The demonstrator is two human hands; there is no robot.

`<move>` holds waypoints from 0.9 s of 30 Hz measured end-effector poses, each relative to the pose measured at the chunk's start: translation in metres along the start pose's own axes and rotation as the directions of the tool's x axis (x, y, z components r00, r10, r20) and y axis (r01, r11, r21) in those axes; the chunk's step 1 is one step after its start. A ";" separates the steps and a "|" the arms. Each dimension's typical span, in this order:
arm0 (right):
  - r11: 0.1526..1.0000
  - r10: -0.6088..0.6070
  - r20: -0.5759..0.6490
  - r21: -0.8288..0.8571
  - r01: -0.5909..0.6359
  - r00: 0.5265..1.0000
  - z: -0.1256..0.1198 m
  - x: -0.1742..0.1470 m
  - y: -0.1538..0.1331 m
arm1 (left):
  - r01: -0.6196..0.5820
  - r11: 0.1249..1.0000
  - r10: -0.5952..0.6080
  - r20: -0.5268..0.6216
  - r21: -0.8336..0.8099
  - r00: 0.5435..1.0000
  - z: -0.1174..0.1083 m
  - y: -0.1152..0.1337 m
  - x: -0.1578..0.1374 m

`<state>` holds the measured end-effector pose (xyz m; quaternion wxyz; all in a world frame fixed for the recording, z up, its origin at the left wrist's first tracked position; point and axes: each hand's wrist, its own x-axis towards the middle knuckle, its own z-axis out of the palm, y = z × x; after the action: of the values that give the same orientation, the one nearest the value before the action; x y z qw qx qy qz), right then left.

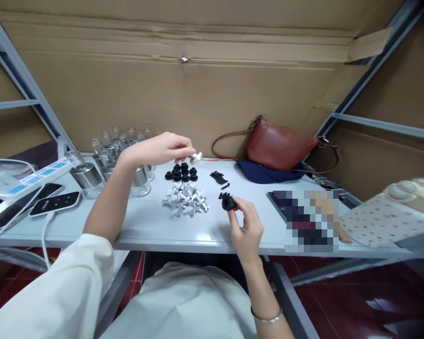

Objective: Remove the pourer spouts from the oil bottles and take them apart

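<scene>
Raised over the back of the table, my left hand [172,147] pinches a white plastic fitting [196,158] with a flange. My right hand [246,228] holds a black round cap [228,203] between thumb and fingers, its hollow opening facing left. Below my left hand stands a cluster of black caps [181,173]. In front of those lies a heap of white plastic fittings [187,198]. Small black parts [219,177] are spread on the tabletop behind the cap in my right hand, and a few more [225,195] sit right beside it.
Glass bottles [86,175], some with metal sleeves, crowd the left, partly behind my left forearm. A power strip [38,180], a phone [24,205] and a charging device [55,204] lie further left. At right are a brown bag [278,143], a blue cloth item [268,174] and a dotted container [377,214].
</scene>
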<state>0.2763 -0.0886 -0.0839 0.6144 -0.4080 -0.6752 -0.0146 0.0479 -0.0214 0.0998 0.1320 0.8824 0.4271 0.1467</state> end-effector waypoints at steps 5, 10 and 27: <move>0.956 0.284 0.031 0.065 -0.285 0.958 0.004 -0.006 0.005 | 0.055 0.996 -0.051 -0.051 0.070 0.997 -0.001 -0.015 0.002; 0.950 0.304 0.116 0.038 -0.310 0.946 0.000 0.015 0.015 | 0.140 0.983 -0.126 -0.121 0.116 0.985 -0.008 -0.026 -0.002; 0.905 0.232 0.746 -0.400 0.142 0.624 0.115 0.119 0.070 | 0.138 0.970 -0.134 -0.033 0.202 0.990 -0.013 -0.009 -0.014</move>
<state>0.2324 0.0815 -0.0454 0.1575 -0.5133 -0.8429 0.0335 0.0280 -0.0257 0.1068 0.0465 0.8585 0.5006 0.1010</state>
